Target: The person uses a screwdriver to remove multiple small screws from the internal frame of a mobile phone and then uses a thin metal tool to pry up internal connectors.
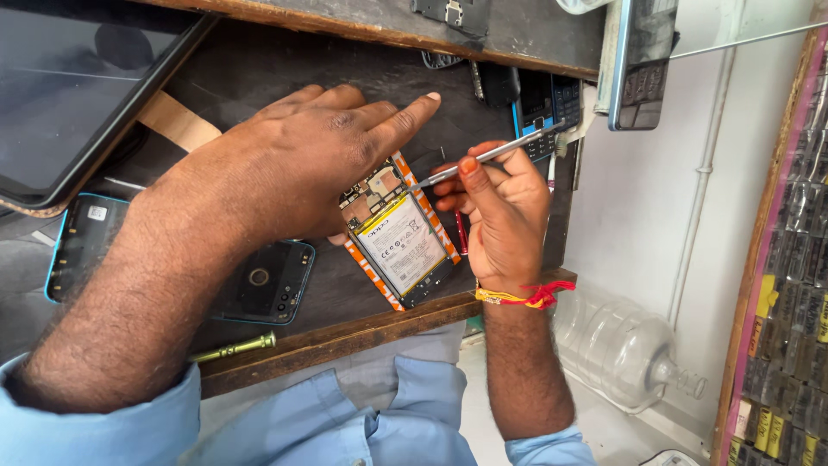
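Down at the centre of the dark wooden surface (285,60) lies an opened smartphone with an orange frame, its back off and a white-labelled battery and circuit board exposed (398,237), tilted so its top end points toward 11 o'clock. The left hand (306,160) lies flat across the phone's upper left part, fingers spread and pressed down on it, the forefinger stretched toward 2 o'clock past the top corner. The right hand (496,216), at 3 o'clock of the phone and just beside it, pinches a thin silver metal tool (483,157) between thumb and forefinger; the tool's tip touches the circuit board at the phone's upper end, while its shaft runs out toward 2 o'clock. A red and yellow thread band (522,298) circles the right wrist.

At 9 o'clock of the phone, partly under the left forearm, rests a black phone back cover with a blue rim (267,289). A second blue-rimmed cover (82,246) lies farther out at 9 o'clock, and a large dark tablet (69,86) sits at 10 o'clock. A small brass-coloured rod (237,347) lies on the surface's front edge at 7 o'clock. A blue keypad phone (543,108) stands at 1 o'clock.
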